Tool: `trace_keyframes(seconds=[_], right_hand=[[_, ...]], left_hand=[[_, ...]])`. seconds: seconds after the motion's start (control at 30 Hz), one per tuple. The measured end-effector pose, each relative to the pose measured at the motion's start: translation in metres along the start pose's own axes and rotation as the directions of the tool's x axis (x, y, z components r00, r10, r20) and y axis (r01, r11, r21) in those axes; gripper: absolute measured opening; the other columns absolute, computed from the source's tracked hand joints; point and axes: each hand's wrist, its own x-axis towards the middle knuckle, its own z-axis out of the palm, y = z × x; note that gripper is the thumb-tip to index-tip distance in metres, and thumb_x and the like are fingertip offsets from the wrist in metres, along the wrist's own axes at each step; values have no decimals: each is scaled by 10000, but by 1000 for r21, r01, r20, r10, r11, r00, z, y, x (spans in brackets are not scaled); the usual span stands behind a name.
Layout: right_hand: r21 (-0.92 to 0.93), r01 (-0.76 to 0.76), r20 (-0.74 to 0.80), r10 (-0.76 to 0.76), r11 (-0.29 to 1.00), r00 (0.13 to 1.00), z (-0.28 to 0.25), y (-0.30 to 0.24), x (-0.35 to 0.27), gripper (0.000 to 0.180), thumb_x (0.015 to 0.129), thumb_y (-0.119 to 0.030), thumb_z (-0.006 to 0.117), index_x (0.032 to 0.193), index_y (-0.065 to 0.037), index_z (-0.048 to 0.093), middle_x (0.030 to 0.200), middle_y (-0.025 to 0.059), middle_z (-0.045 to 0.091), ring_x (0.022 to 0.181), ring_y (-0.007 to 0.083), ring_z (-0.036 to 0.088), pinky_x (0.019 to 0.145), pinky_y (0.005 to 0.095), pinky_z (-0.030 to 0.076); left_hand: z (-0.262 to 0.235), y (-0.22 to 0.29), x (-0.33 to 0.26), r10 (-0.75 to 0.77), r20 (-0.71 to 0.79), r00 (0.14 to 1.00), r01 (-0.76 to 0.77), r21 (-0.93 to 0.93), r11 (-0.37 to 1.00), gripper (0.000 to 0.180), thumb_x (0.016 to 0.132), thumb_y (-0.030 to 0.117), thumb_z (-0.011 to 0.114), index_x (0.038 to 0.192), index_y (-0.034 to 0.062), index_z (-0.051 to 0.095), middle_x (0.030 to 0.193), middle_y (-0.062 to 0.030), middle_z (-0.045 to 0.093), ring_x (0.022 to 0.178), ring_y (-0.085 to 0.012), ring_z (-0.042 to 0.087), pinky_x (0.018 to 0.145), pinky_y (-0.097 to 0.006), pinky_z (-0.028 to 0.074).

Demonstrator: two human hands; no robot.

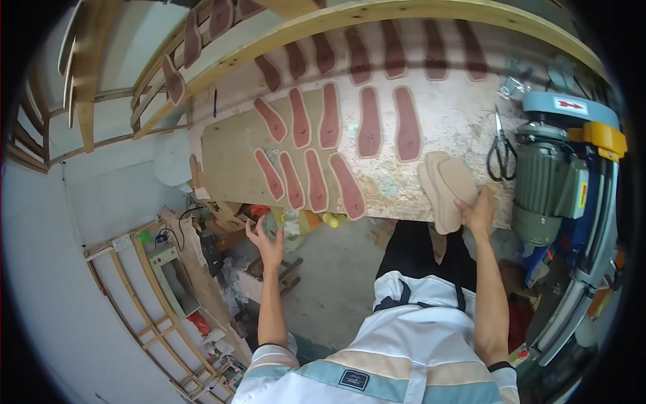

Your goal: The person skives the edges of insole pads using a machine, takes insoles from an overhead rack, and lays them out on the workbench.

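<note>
My right hand [479, 212] grips the edge of a tan insole [456, 178], its thumb on the top face. That insole overlaps other tan insoles [431, 182] lying at the bench's near edge. My left hand [267, 244] is off the bench, raised with its fingers apart and holding nothing. Nearest to it on the bench is a row of sole-shaped pieces, each with a dark red face inside a tan rim, such as the red insole [268, 174]. More of these red insoles [369, 122] lie spaced out in rows behind.
Scissors [500, 149] lie on the workbench [464, 128], beside a green motor [540, 192] at the right. A wooden bar [377, 12] crosses above the far side. Wooden racks [138, 296] line the left, and a stool [289, 275] stands below the bench.
</note>
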Motion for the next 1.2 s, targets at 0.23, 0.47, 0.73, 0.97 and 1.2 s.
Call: trace_keyframes(seconds=[0.23, 0.47, 0.73, 0.97, 1.2], right_hand=[[535, 204, -173, -130, 820, 976, -143, -24, -78, 500, 941, -261, 658, 1325, 18, 504, 1221, 254, 627, 1141, 416, 612, 978, 445, 476], [467, 104, -693, 290, 878, 660, -395, 172, -203, 573, 912, -87, 680, 1436, 3, 466, 1221, 127, 640, 1111, 180, 619, 892, 300, 515], [434, -237, -39, 281, 869, 959, -408, 321, -216, 485, 847, -38, 715, 1315, -35, 587, 1034, 56, 665, 932, 128, 628, 858, 284, 507], [548, -191, 89, 171, 815, 981, -382, 292, -200, 401, 888, -49, 694, 1279, -29, 607, 1075, 58, 676, 940, 131, 630, 886, 287, 493], [577, -144, -164, 287, 804, 944, -402, 283, -240, 333, 956, -90, 650, 1275, -3, 615, 1179, 83, 671, 1114, 156, 625, 974, 294, 474]], left_hand=[[34, 83, -27, 367, -96, 925, -358, 99, 929, 520, 835, 98, 710, 1303, -1, 507, 1423, -239, 366, 1319, -403, 340, 1126, -494, 258], [105, 283, -118, 367, 246, 897, -146, -618, 772, 549, 922, 67, 659, 1419, 44, 426, 1496, -139, 320, 1254, -241, 463, 1017, -367, 425], [133, 484, -230, 764, 497, 411, -58, -822, 566, 336, 894, 76, 699, 1217, 17, 625, 1096, -107, 648, 1019, -208, 637, 922, -316, 495], [163, 543, -292, 686, 710, 157, 233, -702, 673, 333, 942, 198, 702, 1229, 47, 628, 1143, -49, 581, 1014, -124, 572, 890, -282, 489], [196, 553, -311, 585, 811, 30, 346, -557, 755, 450, 864, 371, 770, 1110, 6, 675, 1164, -85, 588, 1007, -171, 587, 866, -297, 486]])
